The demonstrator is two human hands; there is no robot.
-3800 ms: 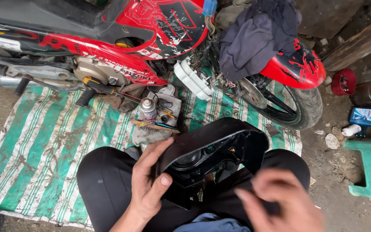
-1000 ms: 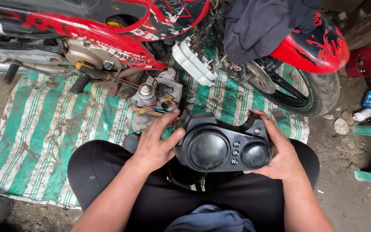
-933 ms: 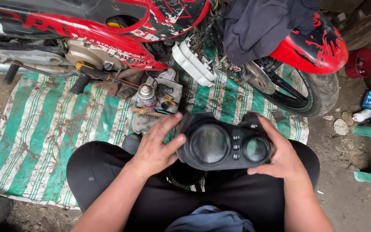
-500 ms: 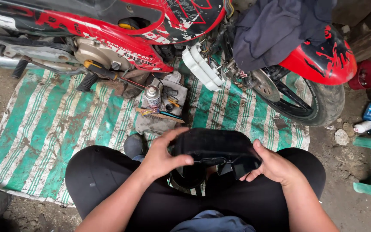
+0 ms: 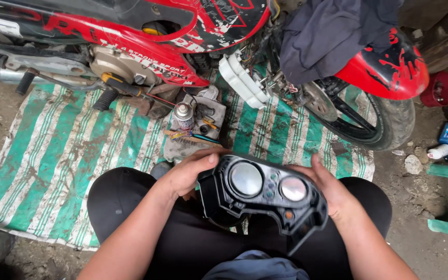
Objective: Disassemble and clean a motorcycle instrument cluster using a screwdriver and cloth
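Now the instrument cluster (image 5: pixel 263 194) faces up again, gauges showing, left hand (image 5: pixel 185 173) and right hand (image 5: pixel 330 189) clamped on its ends.

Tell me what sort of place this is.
Probably an informal outdoor motorcycle repair spot: a red motorcycle stands on a striped tarp over dirt, a spray can lies nearby, and both hands hold a black instrument cluster housing.

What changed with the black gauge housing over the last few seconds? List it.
The black plastic gauge housing was flipped: hollow back up at first, then edge-on, now two round lenses face up. The right hand joined the left hand on it. The red motorcycle and green striped mat stayed put.
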